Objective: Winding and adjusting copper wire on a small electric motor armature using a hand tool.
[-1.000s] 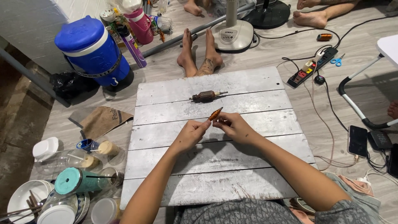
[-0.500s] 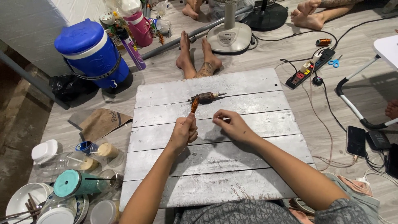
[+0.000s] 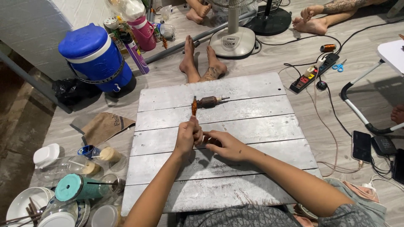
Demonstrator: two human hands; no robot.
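Note:
A grey wooden plank board (image 3: 252, 122) lies on the floor in front of me. My left hand (image 3: 187, 136) grips a thin tool with an orange-brown handle (image 3: 194, 107) and holds it upright, tip pointing away from me. Just beyond that tip lies a small rusty motor armature (image 3: 208, 101) on the board. My right hand (image 3: 223, 145) rests on the board beside the left hand, fingers curled and touching it; I cannot tell if it pinches anything.
A blue water cooler (image 3: 94, 59) stands at far left, with a brown bag (image 3: 103, 128) and jars, bowls and a teal cup (image 3: 78, 187) nearer. Another person's bare feet (image 3: 202, 63) touch the board's far edge. A fan base (image 3: 233, 42), power strip (image 3: 313, 75) and phone (image 3: 361, 146) lie right.
My left hand has swung the orange-handled tool from a slant between both hands up to vertical and toward the armature. My right hand has let go of it and dropped onto the board.

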